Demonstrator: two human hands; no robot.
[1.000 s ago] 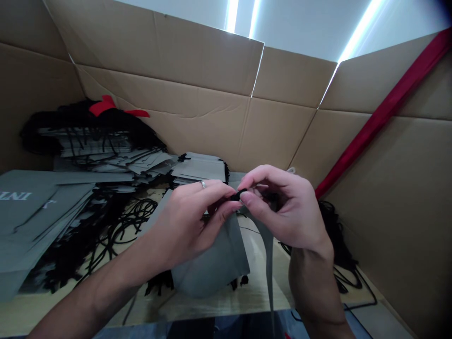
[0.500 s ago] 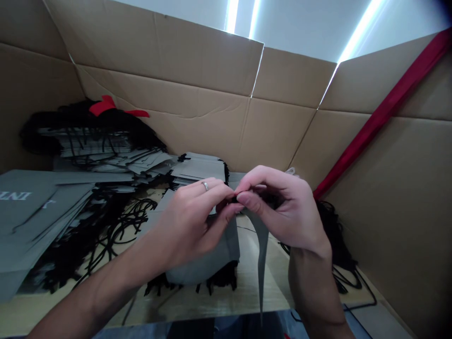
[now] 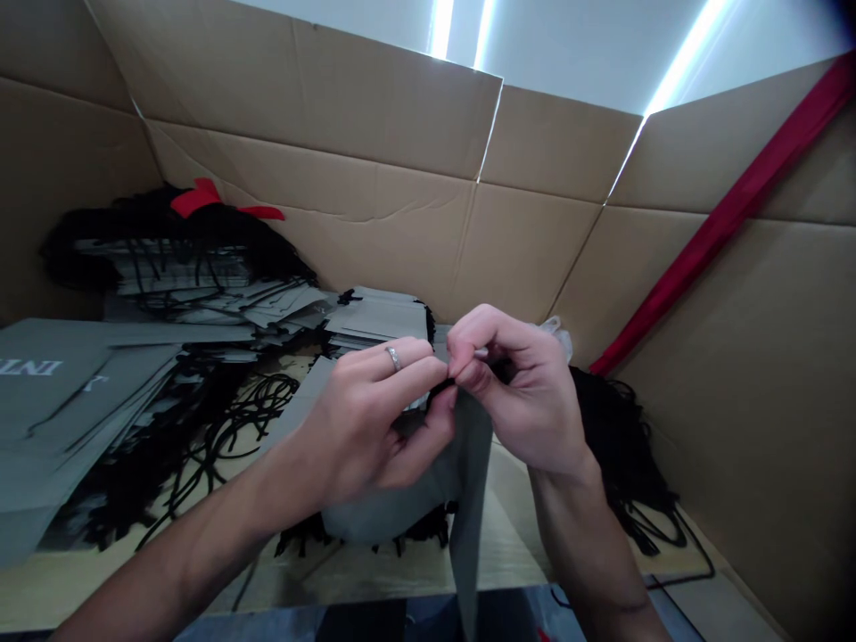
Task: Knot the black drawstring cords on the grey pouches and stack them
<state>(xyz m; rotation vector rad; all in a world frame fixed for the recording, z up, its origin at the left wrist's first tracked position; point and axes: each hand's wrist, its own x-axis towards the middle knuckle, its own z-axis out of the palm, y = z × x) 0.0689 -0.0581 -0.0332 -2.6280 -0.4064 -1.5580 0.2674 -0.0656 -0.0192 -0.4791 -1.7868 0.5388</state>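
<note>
My left hand (image 3: 381, 415), with a ring on one finger, and my right hand (image 3: 518, 383) meet fingertip to fingertip near the middle of the view. Between them they pinch a short piece of black cord (image 3: 440, 389). A grey sheet (image 3: 472, 499) hangs below the fingertips, its lower end past the table's front edge. Behind and under my left hand lies a stack of grey pieces with black cord ends (image 3: 381, 314). Both hands hide part of the cord and the sheet's top.
Large grey printed sheets (image 3: 40, 401) lie at the left, beside loose black cords (image 3: 258, 406). A pile with red strips (image 3: 197, 198) stands behind. More black cords (image 3: 625, 446) lie at the right. Cardboard walls (image 3: 374, 187) enclose the table (image 3: 514, 526); a red band (image 3: 722, 218) crosses the right one.
My right hand has shifted slightly left and turned. The hanging grey sheet has swung left and shows more of its face. The black cord shows more between my fingertips.
</note>
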